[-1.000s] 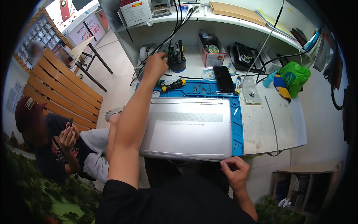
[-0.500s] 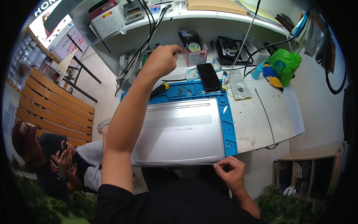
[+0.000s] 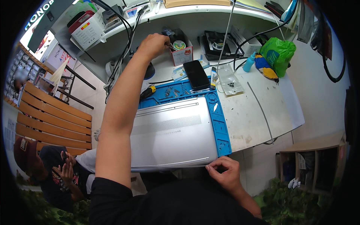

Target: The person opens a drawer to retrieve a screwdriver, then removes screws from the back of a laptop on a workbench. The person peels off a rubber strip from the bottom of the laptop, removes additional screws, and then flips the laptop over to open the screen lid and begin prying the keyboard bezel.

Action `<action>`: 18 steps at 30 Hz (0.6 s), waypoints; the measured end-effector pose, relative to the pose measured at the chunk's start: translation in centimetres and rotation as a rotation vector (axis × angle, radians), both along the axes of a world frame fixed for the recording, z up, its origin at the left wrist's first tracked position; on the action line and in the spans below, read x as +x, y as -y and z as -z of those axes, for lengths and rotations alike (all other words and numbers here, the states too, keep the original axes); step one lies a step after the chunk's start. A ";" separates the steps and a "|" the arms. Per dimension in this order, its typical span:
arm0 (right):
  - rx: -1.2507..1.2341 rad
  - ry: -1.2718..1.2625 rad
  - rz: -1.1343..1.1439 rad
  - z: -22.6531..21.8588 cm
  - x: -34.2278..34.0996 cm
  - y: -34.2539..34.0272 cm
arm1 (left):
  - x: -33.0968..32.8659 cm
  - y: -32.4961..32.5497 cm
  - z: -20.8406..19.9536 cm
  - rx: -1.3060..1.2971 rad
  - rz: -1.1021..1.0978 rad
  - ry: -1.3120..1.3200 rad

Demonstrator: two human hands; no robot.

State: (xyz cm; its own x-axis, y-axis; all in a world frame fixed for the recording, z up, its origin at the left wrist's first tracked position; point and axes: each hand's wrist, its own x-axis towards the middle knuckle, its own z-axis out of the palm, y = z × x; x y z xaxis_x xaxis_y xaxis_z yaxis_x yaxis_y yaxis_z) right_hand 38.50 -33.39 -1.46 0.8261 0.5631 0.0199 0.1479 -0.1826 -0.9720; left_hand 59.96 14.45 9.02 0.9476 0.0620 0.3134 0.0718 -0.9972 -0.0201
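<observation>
A silver laptop lies underside up on a blue repair mat. At its near right corner my right hand has thumb and forefinger pinched together; what they hold, if anything, is hard to make out. Stretched across the desk, my left hand has its curled fingertips at the left side of a small open box. Dark items and a round spool sit in that box. What those fingertips touch is partly hidden. A black phone lies just beyond the mat.
Small metal parts and a yellow-black screwdriver lie along the mat's far edge. Right of the phone are a plastic bag of screws, a blue bottle and a green bag. Cables hang near my left arm. Another person sits left.
My left hand has come to the box, its fingers now at the box's opening. The whole view has shifted, with the desk sliding leftward. My right hand stays by the laptop's corner.
</observation>
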 end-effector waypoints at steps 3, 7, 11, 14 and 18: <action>-0.001 0.018 -0.039 0.1 0.7 -0.1 | -0.3 1.1 -1.6 0.100 -0.089 -0.075; 0.005 -0.034 -0.019 0.1 0.4 0.1 | -4.1 5.3 -5.5 0.192 -0.252 -0.180; 0.025 -0.007 -0.015 0.2 0.2 0.0 | -13.9 5.0 -4.7 -0.151 -0.238 0.048; 0.014 0.008 -0.011 0.4 -0.1 -0.2 | -19.5 4.2 0.5 -0.438 -0.351 -0.016; -0.012 0.030 0.005 0.9 -0.5 0.1 | -22.4 5.0 4.8 -0.509 -0.384 -0.081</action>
State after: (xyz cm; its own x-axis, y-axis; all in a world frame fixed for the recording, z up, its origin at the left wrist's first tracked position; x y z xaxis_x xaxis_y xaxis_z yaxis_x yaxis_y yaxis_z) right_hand 37.99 -33.48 -2.31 0.8279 0.5595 0.0384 0.1764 -0.1948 -0.9649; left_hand 37.55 9.49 4.24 0.8475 0.5241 0.0835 0.4443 -0.7867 0.4287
